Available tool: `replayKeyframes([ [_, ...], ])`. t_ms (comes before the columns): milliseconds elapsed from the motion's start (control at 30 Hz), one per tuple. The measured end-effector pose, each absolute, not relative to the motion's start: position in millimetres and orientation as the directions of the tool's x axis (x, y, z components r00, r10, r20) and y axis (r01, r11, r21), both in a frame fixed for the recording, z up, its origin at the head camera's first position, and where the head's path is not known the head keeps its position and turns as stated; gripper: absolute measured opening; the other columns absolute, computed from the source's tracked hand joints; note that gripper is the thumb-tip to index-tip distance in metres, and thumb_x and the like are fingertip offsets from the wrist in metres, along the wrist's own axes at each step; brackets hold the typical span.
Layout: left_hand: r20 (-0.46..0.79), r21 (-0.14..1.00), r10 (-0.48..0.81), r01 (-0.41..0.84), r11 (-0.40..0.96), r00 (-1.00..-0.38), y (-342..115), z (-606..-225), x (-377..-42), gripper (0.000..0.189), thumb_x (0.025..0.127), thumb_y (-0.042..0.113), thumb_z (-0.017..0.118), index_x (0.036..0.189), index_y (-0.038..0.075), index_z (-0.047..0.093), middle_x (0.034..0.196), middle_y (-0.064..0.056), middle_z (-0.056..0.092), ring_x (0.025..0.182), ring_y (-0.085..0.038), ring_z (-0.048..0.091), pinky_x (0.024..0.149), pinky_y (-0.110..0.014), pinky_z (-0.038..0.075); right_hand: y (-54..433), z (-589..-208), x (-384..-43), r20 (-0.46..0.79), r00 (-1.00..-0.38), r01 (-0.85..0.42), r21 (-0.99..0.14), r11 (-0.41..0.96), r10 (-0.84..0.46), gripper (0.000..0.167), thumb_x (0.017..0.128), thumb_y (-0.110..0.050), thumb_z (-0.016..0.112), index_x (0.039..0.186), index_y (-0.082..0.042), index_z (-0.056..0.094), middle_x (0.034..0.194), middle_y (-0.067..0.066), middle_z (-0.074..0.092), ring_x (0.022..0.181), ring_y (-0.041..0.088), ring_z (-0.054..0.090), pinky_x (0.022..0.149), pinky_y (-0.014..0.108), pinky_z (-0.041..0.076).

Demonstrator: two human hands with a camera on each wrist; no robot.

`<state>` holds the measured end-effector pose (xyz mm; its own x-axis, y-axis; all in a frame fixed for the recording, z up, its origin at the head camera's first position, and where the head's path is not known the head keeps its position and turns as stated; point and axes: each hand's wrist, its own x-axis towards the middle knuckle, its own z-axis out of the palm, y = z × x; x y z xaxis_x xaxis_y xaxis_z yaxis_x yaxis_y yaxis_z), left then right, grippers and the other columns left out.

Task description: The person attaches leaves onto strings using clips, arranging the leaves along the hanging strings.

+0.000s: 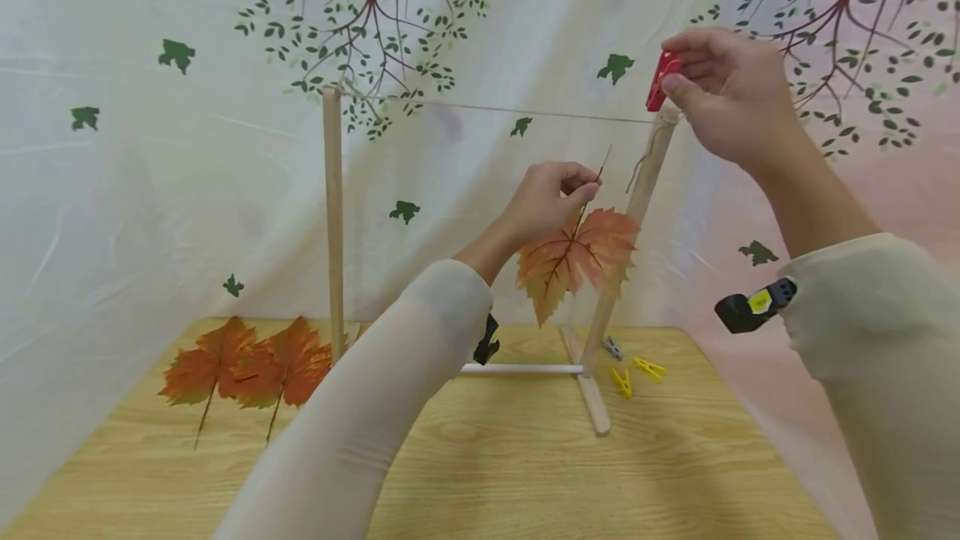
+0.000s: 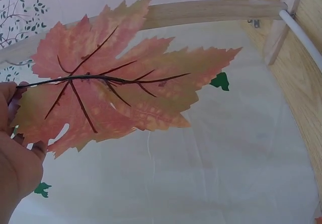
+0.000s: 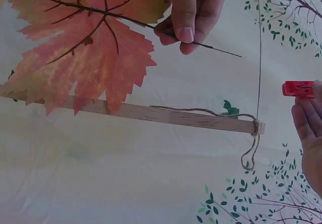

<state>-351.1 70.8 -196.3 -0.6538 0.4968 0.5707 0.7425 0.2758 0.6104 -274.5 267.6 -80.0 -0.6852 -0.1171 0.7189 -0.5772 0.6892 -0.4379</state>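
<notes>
My left hand (image 1: 551, 200) pinches the dark stem of an orange-red artificial maple leaf (image 1: 577, 257), which hangs blade down with its stem tip pointing up below the string. In the left wrist view the leaf (image 2: 121, 83) spreads out past the fingers. Higher and to the right, my right hand (image 1: 731, 94) holds a red clothespin (image 1: 663, 80) between thumb and fingers, near the right post's top. The string (image 1: 510, 111) runs between the tops of two wooden posts. In the right wrist view the red clothespin (image 3: 298, 88) is apart from the string (image 3: 259, 58).
Two more orange leaves (image 1: 288, 361) lie on the wooden table (image 1: 480, 457) at the left. Yellow clothespins (image 1: 621, 382) and a grey one (image 1: 612, 347) lie beside the right post (image 1: 637, 215). A white rod (image 1: 525, 369) joins the frame's base. The left post (image 1: 333, 223) stands upright.
</notes>
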Motion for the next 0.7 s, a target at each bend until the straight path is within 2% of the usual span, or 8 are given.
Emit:
replayKeyframes([
  [300,0.554,0.601,0.517,0.743,0.293,-0.652,78.4,-186.2,-352.2,0.024,0.106,0.019,0.058,0.120,0.005,0.072,0.104,-0.003,0.071,0.093,-0.013,0.063,0.082,-0.019,0.050,262.4,-82.1,-285.2,0.680,-0.729,-0.519,-0.467,0.715,-0.085,0.035,0.104,-0.016,0.060,0.138,-0.009,0.061,0.117,0.001,0.062,0.103,0.013,0.058,0.086,0.015,0.047],
  [500,0.558,0.605,0.519,0.746,0.279,-0.647,84.2,-179.7,-350.4,0.025,0.106,0.019,0.059,0.121,0.004,0.072,0.105,-0.003,0.071,0.093,-0.013,0.062,0.080,-0.019,0.050,258.4,-84.9,-288.9,0.664,-0.743,-0.474,-0.435,0.766,-0.082,0.036,0.105,-0.022,0.059,0.140,-0.012,0.061,0.120,0.004,0.062,0.106,0.013,0.059,0.090,0.019,0.049],
  [700,0.554,0.631,0.494,0.725,0.278,-0.671,85.4,-176.2,-349.0,0.025,0.106,0.019,0.059,0.121,0.004,0.071,0.105,-0.003,0.071,0.092,-0.013,0.062,0.076,-0.019,0.051,255.2,-86.6,-293.8,0.673,-0.735,-0.478,-0.427,0.768,-0.083,0.034,0.104,-0.020,0.062,0.136,-0.009,0.063,0.114,0.002,0.064,0.101,0.011,0.060,0.088,0.019,0.049],
])
